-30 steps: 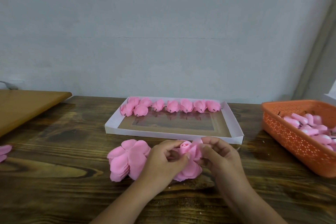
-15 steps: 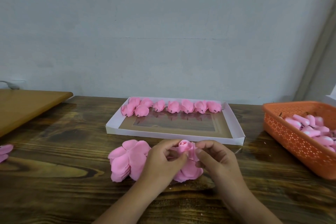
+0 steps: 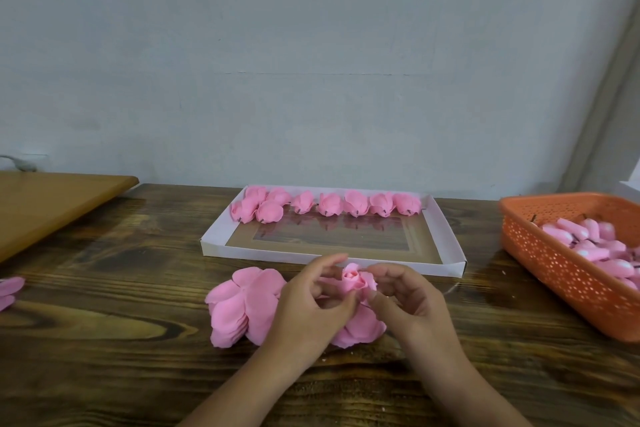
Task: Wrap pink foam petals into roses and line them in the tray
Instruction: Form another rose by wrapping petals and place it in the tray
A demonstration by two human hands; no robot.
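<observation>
A half-wrapped pink foam rose (image 3: 354, 280) stands between my two hands, its lower petals (image 3: 360, 329) spread on the table. My left hand (image 3: 311, 305) grips it from the left with thumb and curled fingers. My right hand (image 3: 403, 298) pinches a petal at its right side. A stack of flat pink petal sheets (image 3: 242, 305) lies just left of my left hand. Behind, a white shallow tray (image 3: 214, 239) holds several finished roses (image 3: 329, 204) in a row along its far edge.
An orange perforated basket (image 3: 554, 263) with several pink rose buds stands at the right. A light wooden board (image 3: 52, 204) lies at the back left. Loose pink petals (image 3: 10, 289) sit at the left edge. A grey wall closes the back.
My fingers have shifted around the rose; the bud now shows more between the hands, and my right hand has drawn slightly right. The tray, basket and petal stack have not moved.
</observation>
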